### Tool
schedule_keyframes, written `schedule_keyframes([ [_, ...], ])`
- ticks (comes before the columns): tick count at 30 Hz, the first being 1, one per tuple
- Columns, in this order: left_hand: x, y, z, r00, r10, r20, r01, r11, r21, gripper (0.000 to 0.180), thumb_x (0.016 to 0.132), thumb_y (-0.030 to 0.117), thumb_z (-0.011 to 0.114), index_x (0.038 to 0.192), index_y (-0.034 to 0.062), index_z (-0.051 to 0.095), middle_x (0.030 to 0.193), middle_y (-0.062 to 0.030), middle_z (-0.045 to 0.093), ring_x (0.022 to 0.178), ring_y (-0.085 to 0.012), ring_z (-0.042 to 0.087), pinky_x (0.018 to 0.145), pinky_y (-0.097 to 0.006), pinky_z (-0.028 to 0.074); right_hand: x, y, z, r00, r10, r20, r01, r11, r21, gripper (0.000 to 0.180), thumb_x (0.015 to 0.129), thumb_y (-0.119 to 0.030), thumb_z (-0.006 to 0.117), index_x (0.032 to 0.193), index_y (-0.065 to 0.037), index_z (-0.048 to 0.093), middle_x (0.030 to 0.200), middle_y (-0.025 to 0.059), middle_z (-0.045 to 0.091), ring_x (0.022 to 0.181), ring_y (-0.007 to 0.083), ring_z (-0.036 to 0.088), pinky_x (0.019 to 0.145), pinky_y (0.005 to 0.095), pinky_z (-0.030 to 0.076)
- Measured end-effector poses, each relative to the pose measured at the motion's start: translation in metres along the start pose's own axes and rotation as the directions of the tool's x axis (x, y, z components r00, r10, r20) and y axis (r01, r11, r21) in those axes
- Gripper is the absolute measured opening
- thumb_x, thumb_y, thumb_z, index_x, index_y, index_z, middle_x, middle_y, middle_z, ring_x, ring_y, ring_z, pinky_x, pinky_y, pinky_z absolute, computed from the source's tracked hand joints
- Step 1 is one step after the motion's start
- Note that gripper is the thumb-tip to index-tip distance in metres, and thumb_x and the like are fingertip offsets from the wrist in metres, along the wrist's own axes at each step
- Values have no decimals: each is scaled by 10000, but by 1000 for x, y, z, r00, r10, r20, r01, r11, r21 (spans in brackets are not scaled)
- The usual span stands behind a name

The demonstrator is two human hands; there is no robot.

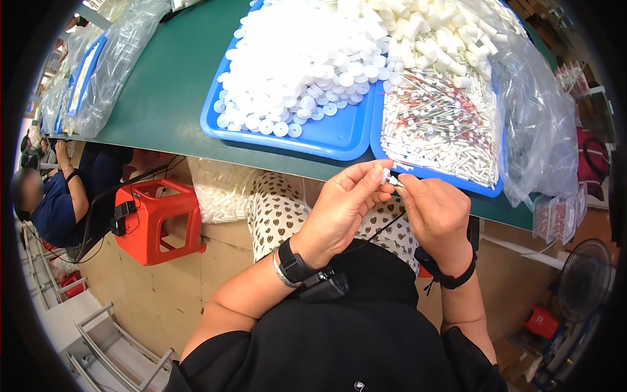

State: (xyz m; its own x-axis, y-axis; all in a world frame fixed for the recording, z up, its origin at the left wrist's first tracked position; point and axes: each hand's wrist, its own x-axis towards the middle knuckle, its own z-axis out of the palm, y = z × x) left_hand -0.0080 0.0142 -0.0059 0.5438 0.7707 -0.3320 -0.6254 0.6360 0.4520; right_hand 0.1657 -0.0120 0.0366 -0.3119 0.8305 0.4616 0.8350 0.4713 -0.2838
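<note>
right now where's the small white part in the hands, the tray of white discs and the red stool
small white part (pixel 389 176), head view, on its tip between the fingertips
tray of white discs (pixel 326 137), head view, on its bare blue floor
red stool (pixel 157 219), head view, on its side panel

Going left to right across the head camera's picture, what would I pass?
Seated person in dark blue → red plastic stool → left hand pinching a small white plastic part → right hand → clear plastic bag → black floor fan.
</note>
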Motion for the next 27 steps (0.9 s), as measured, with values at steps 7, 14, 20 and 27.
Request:
schedule_keyframes([
  [7,2,-13,0,1000,-8,20,10,993,-120,417,999,257,587,1308,-19,542,973,-14,631,841,-76,583,821,-255,503,-8,-11,18,912,404,72,-381,766,518,62,882,-5,660,941,14,656,672,116,606,552,247,602,509,322,454],
  [14,3,-17,-7,997,-49,56,54,994,-97,435,1001,267,586,1326,-16,528,919,11,598,810,-73,556,786,-268,489,-7,-9,17,947,319,45,-311,867,389,59,904,-20,650,947,18,666,726,131,656,594,249,648,527,316,481],
  [20,4,-11,-5,999,12,-31,-14,998,-68,366,1002,267,585,1245,-7,578,898,2,594,774,-84,566,753,-252,499,-4,-8,16,950,295,108,-312,852,420,127,907,-68,662,1001,15,678,792,137,669,615,237,655,561,330,495],
  [27,-2,1,-2,995,80,-66,-77,996,46,312,1003,258,579,1204,19,572,978,-56,649,840,-129,656,778,-271,557,17,54,-12,991,129,31,-121,975,-186,133,814,2,648,946,-3,669,898,120,647,768,299,642,665,375,518],
])
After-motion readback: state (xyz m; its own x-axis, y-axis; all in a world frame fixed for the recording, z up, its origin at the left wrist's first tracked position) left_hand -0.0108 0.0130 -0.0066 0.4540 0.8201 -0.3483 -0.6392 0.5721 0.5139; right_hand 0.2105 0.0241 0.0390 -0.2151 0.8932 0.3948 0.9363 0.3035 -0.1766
